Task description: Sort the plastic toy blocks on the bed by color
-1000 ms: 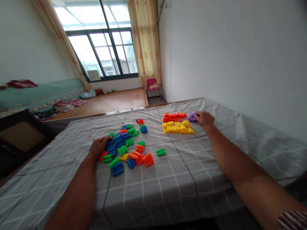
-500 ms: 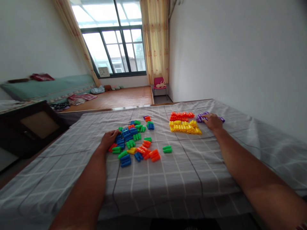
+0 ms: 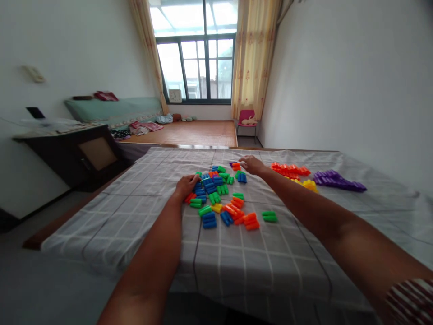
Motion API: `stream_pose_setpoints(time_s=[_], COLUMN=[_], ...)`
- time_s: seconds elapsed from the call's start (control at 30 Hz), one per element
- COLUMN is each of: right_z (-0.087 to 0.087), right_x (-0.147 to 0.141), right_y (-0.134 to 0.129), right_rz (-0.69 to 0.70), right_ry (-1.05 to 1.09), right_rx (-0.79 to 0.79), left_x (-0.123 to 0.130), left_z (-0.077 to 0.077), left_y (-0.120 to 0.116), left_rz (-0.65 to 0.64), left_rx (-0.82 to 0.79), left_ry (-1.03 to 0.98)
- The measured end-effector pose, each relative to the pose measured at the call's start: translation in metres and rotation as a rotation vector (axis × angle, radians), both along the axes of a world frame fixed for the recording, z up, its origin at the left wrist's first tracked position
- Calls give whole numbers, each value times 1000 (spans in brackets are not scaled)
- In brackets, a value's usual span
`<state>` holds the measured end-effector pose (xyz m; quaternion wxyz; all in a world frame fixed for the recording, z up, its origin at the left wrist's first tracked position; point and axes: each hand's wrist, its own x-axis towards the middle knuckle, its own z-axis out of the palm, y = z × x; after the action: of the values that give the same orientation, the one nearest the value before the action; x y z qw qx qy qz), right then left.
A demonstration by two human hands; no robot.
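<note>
Mixed plastic blocks lie in a loose pile, among them blue blocks (image 3: 209, 184), green blocks (image 3: 214, 197) and orange blocks (image 3: 233, 210). My left hand (image 3: 187, 185) rests at the pile's left edge, its fingertips by the blue blocks; whether it grips one is hidden. My right hand (image 3: 251, 164) is at the pile's far side, fingers apart, beside an orange block (image 3: 236, 166) with a purple one next to it. To the right lie rows of orange blocks (image 3: 290, 170), yellow blocks (image 3: 309, 185) partly behind my right forearm, and purple blocks (image 3: 338, 180).
A grey checked cloth (image 3: 128, 203) covers the table. One green block (image 3: 269, 216) lies apart at the near right. Beyond are a low bed (image 3: 199, 131), a pink chair (image 3: 246, 118) and, at left, a dark cabinet (image 3: 64, 158).
My right hand has left the purple row and moved left to the far side of the mixed pile. My left hand stays at the pile's left edge. The view has turned left.
</note>
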<state>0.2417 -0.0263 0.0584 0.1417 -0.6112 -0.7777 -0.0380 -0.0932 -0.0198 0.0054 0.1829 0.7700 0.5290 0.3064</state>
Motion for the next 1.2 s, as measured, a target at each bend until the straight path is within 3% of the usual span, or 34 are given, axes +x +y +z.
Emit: stream_pose_setpoints(time_s=[0.13,0.23,0.33,0.43,0.53,0.63,0.7,0.8,0.97,1.1,1.2], right_z=[-9,-16,-20,-17,-10,-3,0,5,6,-17,-44], right_x=[-26,-34,-43,-53,-57,-41,-16,45,187,294,345], right_y=[42,58,59,47,21,-15,-40,-74,-114,-147,-171], right_rz=[-321,-409,-331,-172,52,226,260,188,-186,-555,-717], right_ry=[8,-11,-4,111,325,508,593,711,870,863,868], right_rx=[-184,-236,-214,-89,47,50,43,81,259,502,557], left_x=[0,1,2,2,1,-1,-2,-3,-5,-7,-8], left_z=[-4,-7,-8,-4,0,3,5,9,13,14,16], left_y=[3,8,10,8,5,4,4,2,3,6,6], left_rz=[-23,-45,-51,-60,-60,-58,-49,-41,-22,3,12], left_rx=[7,-3,-11,-17,-31,-45,-57,-65,-66,-66,-55], left_ry=[-13,-26,-43,-61,-75,-74,-81,-90,-54,-34,-15])
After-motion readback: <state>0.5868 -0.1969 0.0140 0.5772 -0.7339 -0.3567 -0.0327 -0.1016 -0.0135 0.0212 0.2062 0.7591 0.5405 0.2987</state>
